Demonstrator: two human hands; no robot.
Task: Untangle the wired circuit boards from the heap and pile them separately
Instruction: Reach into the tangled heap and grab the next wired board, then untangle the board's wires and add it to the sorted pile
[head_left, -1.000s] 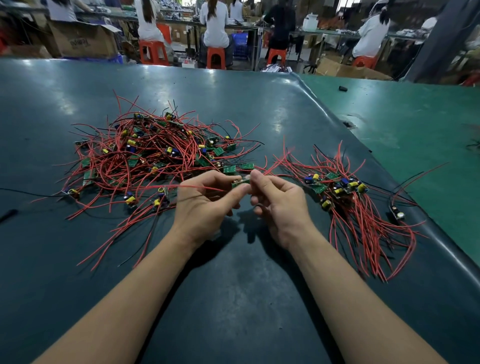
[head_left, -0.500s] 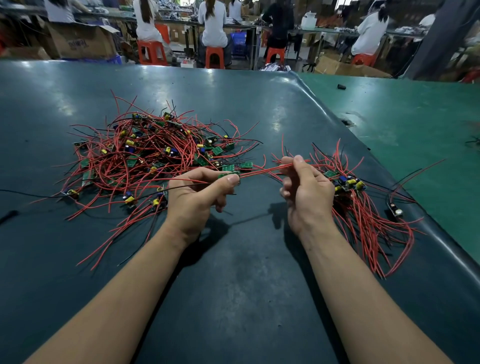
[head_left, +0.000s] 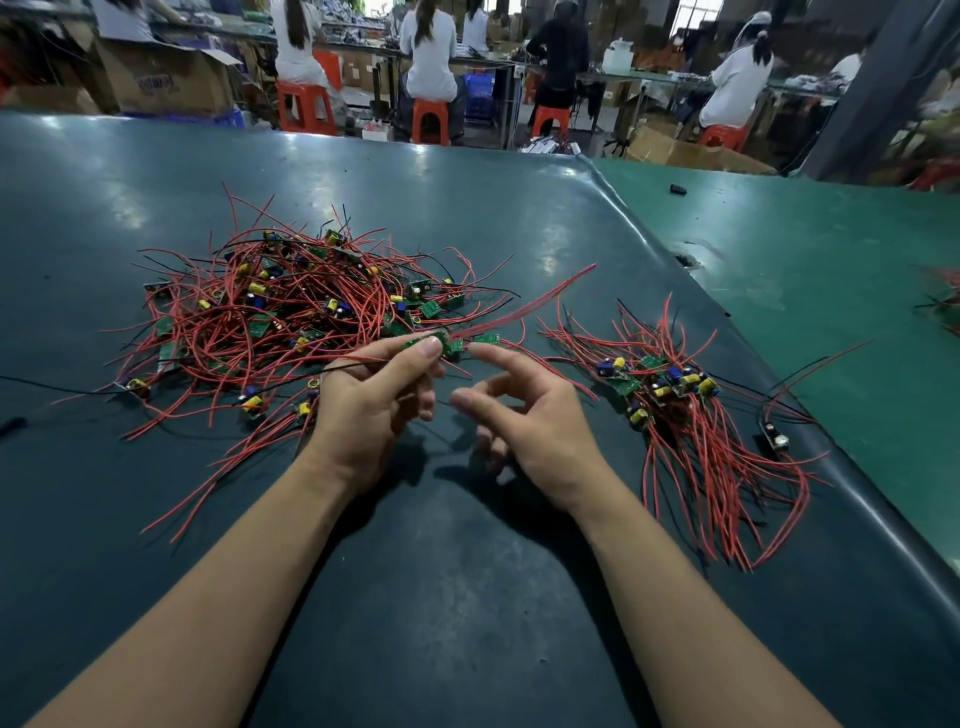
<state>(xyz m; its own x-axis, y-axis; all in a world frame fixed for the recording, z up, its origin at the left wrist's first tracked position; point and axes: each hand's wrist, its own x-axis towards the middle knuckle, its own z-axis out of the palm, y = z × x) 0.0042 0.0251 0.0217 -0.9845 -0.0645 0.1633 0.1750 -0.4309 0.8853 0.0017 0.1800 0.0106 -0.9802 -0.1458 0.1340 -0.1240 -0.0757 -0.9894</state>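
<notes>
Heap (head_left: 291, 317): one tangled mass, boards too many to count, lay left on the table (head_left: 467, 597).
Left hand (head_left: 363, 410): pinched one circuit board (head_left: 441, 344), red wires trailing up-right.
Right hand (head_left: 535, 415): fingers loosely spread, holding nothing.
Sorted pile (head_left: 691, 415): one, near the table's right edge.

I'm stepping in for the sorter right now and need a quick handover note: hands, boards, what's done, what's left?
Left hand: pinches a small green circuit board, its red wires trailing up and right.
Right hand: holds nothing, fingers loosely curled, beside the board.
Tangled heap: on the dark mat, left of the hands, still large.
Sorted pile: right of the hands, smaller.
Left: add the held board to the sorted pile, then keep working through the heap.
</notes>
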